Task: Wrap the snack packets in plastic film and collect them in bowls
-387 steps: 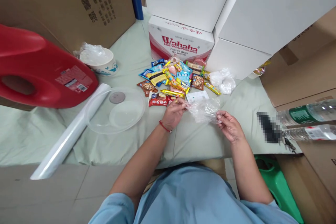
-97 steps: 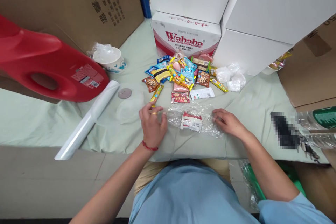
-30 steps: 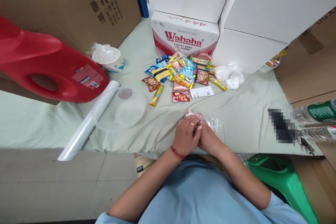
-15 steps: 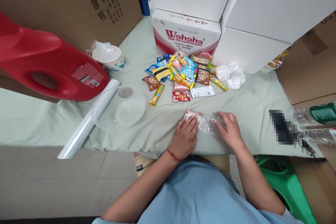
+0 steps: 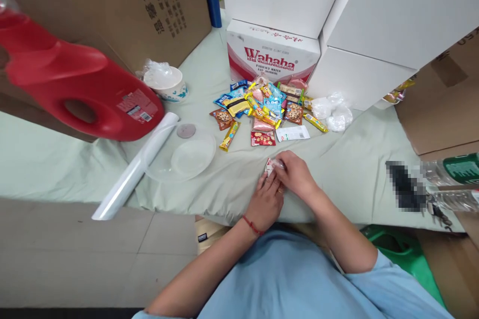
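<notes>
A small white-and-red packet partly wrapped in clear plastic film lies on the cloth near the table's front edge. My left hand rests on it, fingers stretched out and pressing it down. From the right, my right hand reaches over, its fingers closed on the clear film at the packet's top right, touching my left fingertips. Both hands cover most of the packet. Beyond them lies a pile of wrapped snacks, with a red packet and a white packet at its front.
To the left are a film roll, clear plastic lids, a red jug and a paper cup. Bundled clear plastic sits by the white boxes. Keys and bottles lie at right. A Wahaha carton stands behind.
My right hand has moved left to my left hand, bringing the loose film over the packet. The film that was spread out to the right is now gathered in. My left hand stays on the packet.
</notes>
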A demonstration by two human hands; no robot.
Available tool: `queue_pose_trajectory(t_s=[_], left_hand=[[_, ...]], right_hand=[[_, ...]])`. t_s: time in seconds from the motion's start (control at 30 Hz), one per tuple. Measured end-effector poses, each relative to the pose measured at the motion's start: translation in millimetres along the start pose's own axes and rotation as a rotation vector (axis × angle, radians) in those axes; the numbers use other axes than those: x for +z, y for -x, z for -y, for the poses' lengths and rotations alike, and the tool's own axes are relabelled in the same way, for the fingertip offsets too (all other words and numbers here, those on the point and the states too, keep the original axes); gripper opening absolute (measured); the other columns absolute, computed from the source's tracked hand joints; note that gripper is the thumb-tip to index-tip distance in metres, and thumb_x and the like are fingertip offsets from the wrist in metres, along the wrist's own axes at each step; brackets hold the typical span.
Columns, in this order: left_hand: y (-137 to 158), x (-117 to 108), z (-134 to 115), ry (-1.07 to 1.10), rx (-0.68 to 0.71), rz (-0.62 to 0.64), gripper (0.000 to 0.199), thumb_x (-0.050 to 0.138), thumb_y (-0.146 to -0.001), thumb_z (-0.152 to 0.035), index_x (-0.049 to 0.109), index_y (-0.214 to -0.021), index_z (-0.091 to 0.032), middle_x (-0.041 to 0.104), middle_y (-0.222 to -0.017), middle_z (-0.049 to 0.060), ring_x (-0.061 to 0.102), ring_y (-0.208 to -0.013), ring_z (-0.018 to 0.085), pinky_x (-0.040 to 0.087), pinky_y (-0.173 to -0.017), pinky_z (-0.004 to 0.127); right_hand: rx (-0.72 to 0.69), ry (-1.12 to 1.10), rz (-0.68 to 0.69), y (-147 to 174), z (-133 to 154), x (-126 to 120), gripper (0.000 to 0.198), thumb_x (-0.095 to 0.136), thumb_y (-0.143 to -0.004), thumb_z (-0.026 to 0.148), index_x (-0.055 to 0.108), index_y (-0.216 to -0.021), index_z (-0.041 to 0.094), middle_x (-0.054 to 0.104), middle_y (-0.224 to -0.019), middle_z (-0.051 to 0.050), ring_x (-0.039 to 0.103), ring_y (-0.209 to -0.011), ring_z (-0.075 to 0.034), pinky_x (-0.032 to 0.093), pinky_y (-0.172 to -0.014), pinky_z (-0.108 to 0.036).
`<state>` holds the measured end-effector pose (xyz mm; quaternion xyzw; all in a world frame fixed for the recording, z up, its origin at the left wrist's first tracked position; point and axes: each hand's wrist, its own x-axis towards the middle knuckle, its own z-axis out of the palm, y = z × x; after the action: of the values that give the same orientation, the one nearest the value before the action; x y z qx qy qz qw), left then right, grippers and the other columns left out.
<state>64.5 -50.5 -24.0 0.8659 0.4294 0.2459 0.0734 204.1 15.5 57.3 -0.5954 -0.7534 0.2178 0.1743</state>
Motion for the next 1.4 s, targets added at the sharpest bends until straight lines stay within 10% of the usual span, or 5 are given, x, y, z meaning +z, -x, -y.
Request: queue_pose_trajectory(t_s=[0.5, 0.77, 1.0, 1.2, 1.4], left_hand=[[67, -43, 21, 0.173, 0.000, -0.317, 0.061, 0.051, -0.087, -0.003, 0.053, -0.146, -0.021, 0.072, -0.131, 0.014, 0.058, -0.137, 0.028, 0.052, -0.113, 0.055], [82, -99, 82, -0.290, -0.377, -0.575, 0.063, 0.072, -0.084, -0.023, 0.052, -0.144, -0.023, 0.064, -0.139, 0.018, 0.049, -0.144, 0.037, 0.032, -0.121, 0.065], [70, -124, 130, -0.223, -0.453, -0.385, 0.014, 0.057, -0.095, -0.024, 0.070, -0.100, -0.026, 0.076, -0.099, 0.008, 0.067, -0.110, 0.031, 0.038, -0.111, 0.058], [61, -122, 69, -0.148, -0.068, -0.066, 0.026, 0.046, -0.100, -0.013, 0.068, -0.109, -0.026, 0.075, -0.099, 0.005, 0.065, -0.101, 0.024, 0.041, -0.106, 0.052], [43, -96, 12, -0.068, 0.111, 0.117, 0.018, 0.054, -0.100, -0.013, 0.068, -0.108, -0.022, 0.073, -0.092, 0.003, 0.065, -0.103, 0.021, 0.038, -0.114, 0.053]], right_hand=[[-0.178, 0.228, 0.106, 10, 30, 34, 0.047, 0.065, -0.095, 0.056, 0.063, -0.119, 0.015, 0.058, -0.112, -0.015, 0.055, -0.105, -0.031, 0.051, -0.091, -0.043], [-0.199, 0.292, 0.006, 23, 14, 30, 0.039, 0.068, -0.093, 0.023, 0.063, -0.132, 0.021, 0.063, -0.125, -0.017, 0.054, -0.107, -0.033, 0.054, -0.093, -0.050], [-0.054, -0.050, -0.157, 30, -17, -18, 0.035, 0.047, -0.103, 0.029, 0.068, -0.130, 0.021, 0.073, -0.126, -0.012, 0.068, -0.112, -0.028, 0.055, -0.101, -0.048], [0.000, -0.456, -0.233, 32, 2, -65, 0.042, 0.044, -0.107, 0.042, 0.061, -0.142, 0.026, 0.070, -0.132, -0.007, 0.069, -0.115, -0.023, 0.055, -0.101, -0.040], [-0.259, -0.012, 0.255, -1, 44, -45, 0.040, 0.041, -0.102, 0.018, 0.066, -0.133, 0.020, 0.072, -0.113, -0.010, 0.068, -0.099, -0.021, 0.052, -0.091, -0.032]])
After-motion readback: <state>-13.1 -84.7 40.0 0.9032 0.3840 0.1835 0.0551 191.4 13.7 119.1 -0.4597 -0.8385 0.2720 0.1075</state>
